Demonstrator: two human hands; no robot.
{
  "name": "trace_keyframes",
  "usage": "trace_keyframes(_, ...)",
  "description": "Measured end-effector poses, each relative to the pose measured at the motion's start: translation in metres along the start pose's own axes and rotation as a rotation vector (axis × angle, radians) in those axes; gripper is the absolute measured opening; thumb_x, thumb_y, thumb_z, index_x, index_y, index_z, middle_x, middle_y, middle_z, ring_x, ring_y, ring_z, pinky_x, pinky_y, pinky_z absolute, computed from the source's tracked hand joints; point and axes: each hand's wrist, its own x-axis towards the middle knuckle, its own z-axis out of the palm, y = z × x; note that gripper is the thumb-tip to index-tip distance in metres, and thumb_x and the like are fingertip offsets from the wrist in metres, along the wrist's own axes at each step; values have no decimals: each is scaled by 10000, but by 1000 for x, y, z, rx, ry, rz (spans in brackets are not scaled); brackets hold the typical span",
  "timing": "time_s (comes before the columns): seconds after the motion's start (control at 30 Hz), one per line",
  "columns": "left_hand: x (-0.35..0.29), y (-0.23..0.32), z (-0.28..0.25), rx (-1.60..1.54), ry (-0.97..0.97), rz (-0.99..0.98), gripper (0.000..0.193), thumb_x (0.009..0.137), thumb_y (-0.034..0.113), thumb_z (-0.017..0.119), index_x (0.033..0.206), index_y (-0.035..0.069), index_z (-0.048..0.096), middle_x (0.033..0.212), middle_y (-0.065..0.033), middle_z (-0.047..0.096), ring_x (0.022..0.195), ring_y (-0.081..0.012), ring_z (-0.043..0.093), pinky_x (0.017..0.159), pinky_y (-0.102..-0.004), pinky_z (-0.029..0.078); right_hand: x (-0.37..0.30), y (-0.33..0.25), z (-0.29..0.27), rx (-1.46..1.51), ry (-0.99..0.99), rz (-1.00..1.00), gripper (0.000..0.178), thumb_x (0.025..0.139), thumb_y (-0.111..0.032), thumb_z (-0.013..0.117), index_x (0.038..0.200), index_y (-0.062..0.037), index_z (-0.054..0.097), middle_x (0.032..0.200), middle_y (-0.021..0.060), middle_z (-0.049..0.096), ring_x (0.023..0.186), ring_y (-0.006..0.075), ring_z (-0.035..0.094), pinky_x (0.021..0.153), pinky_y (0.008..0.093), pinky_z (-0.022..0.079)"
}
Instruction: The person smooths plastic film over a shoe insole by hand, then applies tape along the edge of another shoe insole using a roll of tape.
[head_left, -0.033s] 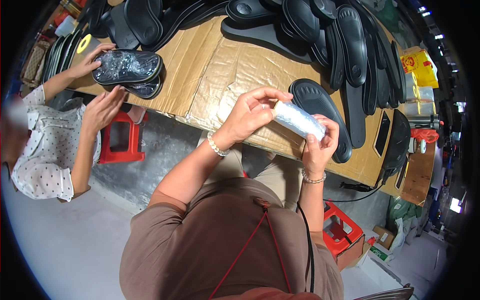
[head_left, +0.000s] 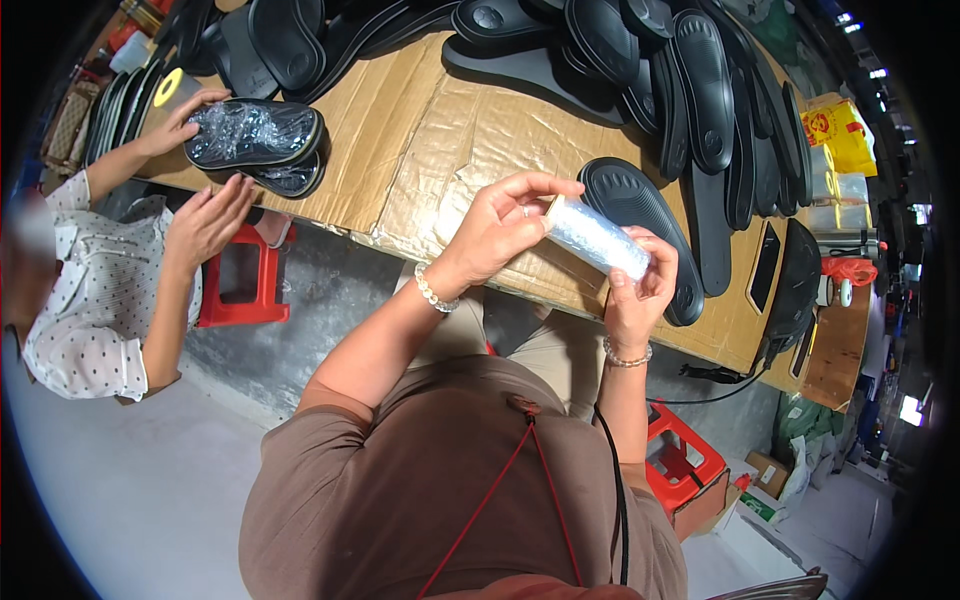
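Observation:
Between my hands is a roll of clear plastic film [head_left: 597, 240], shiny and whitish, held at a slant above the table's front edge. My left hand [head_left: 508, 225] grips its left end, with the thumb and fingers curled on it. At the lower right end, my right hand [head_left: 643, 285] pinches the roll between thumb and fingers. Just behind it, a black shoe sole [head_left: 640, 225] with a ribbed surface lies on the cardboard-covered table [head_left: 410, 150].
Black soles [head_left: 700, 90] are heaped along the back and right. At left, a co-worker's hands [head_left: 205, 225] flank a film-wrapped pair of soles [head_left: 255, 135]. A phone [head_left: 764, 268] and a black bag [head_left: 793, 285] lie at right. Red stools [head_left: 685, 455] stand below.

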Motion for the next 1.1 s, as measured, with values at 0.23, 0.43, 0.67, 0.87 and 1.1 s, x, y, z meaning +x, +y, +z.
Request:
trace_keyframes(0.23,1,1,-2,-36,34,-24,459,898,53,621,1346,-35,570,1331,-154,633,1236,-175,598,1098,-340,461,3,-11,12,35,-46,-20,528,871,-61,781,1324,-4,516,1434,218,526,1304,233,536,1082,383,470)
trace_keyframes(0.43,-2,-3,-3,-38,13,61,504,852,-28,551,1355,-41,540,1326,-176,620,1248,-207,598,1125,-362,444,8,-9,10,84,7,215,547,1000,-170,648,1452,69,454,1333,180,588,1190,289,649,923,446,620)
trace_keyframes(0.67,-2,-4,-3,-16,45,51,590,901,129,649,1446,-17,480,1400,-189,600,1312,-254,584,1152,-410,433,2,-7,4,150,-72,135,525,929,-94,720,1384,52,503,1264,191,635,1156,248,658,935,397,602)
trace_keyframes(0.87,-3,-2,-9,-19,11,-45,601,914,112,620,1480,-13,461,1407,-189,609,1298,-247,595,1153,-406,431,3,-4,1,111,-132,7,480,858,11,704,1309,-5,541,1392,236,576,1281,252,584,1082,367,466)
trace_keyframes(1.1,0,-4,-6,-58,30,-56,585,908,100,609,1466,-21,481,1391,-192,619,1249,-245,625,1112,-404,472,2,-2,-3,68,-149,-3,359,810,149,565,1109,-48,596,1473,230,522,1276,250,568,1060,348,452)
